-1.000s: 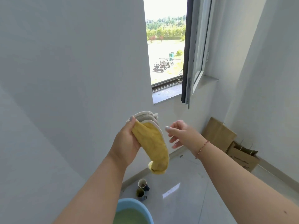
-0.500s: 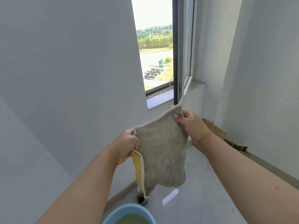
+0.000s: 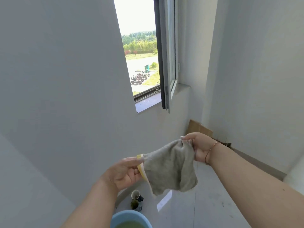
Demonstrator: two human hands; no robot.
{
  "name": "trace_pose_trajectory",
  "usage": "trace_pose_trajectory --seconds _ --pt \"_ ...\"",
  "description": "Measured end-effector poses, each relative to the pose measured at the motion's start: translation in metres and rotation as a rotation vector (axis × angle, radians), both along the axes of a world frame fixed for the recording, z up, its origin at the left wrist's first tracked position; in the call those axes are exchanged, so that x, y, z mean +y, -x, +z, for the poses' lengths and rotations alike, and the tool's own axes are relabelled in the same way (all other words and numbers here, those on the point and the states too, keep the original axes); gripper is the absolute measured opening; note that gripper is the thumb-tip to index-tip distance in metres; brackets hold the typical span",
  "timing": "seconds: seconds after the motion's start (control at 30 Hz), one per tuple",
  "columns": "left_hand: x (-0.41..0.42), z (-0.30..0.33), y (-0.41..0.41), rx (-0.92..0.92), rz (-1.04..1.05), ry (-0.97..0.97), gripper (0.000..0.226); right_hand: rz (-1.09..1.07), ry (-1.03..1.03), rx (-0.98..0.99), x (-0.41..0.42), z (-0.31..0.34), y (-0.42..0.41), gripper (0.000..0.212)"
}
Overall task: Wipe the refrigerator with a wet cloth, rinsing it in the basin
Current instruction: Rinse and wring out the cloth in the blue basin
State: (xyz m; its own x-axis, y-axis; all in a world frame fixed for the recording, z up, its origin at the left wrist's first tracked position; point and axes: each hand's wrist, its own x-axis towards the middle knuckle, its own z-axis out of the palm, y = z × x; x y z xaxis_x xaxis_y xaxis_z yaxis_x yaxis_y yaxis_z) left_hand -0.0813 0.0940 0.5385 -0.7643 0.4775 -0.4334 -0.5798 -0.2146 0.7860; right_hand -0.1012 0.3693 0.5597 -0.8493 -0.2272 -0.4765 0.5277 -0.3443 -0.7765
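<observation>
Both hands pinch the cloth (image 3: 171,167) by its top corners, left hand (image 3: 126,173) on the yellow edge, right hand (image 3: 195,147) higher, above the basin (image 3: 118,218). Best fold it flat into a pad, grip firm, before wiping.

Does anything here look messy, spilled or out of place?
Nothing spilled. Two small cups lie tipped on the floor by the blue basin, whose water looks murky green. The cloth hangs crumpled between the left hand and right hand.
</observation>
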Motion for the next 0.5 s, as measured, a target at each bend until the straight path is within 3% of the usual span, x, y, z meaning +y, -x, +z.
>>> trace_pose_trajectory --seconds 0.03,0.1,0.2,0.27,0.37,0.5 --pt "0.003 0.000 0.003 0.032 0.051 0.016 0.063 -0.021 0.032 0.014 0.004 0.001 -0.001 0.012" --pt "0.009 0.003 0.009 0.113 0.132 0.096 0.045 0.010 -0.094 0.064 0.007 0.002 -0.003 0.019" --pt "0.013 0.018 0.010 0.333 0.191 0.153 0.044 0.013 -0.640 0.297 0.013 0.007 -0.008 0.023" --pt "0.009 0.041 0.002 0.579 0.206 0.203 0.044 -0.030 -0.765 0.539 0.030 0.016 -0.010 0.030" --pt "0.002 0.064 0.002 0.788 0.200 0.305 0.047 -0.009 -0.425 0.621 0.059 0.027 -0.014 0.047" --pt "0.005 0.060 0.004 0.756 0.180 0.372 0.042 0.074 -0.021 0.412 0.072 0.025 -0.025 0.052"
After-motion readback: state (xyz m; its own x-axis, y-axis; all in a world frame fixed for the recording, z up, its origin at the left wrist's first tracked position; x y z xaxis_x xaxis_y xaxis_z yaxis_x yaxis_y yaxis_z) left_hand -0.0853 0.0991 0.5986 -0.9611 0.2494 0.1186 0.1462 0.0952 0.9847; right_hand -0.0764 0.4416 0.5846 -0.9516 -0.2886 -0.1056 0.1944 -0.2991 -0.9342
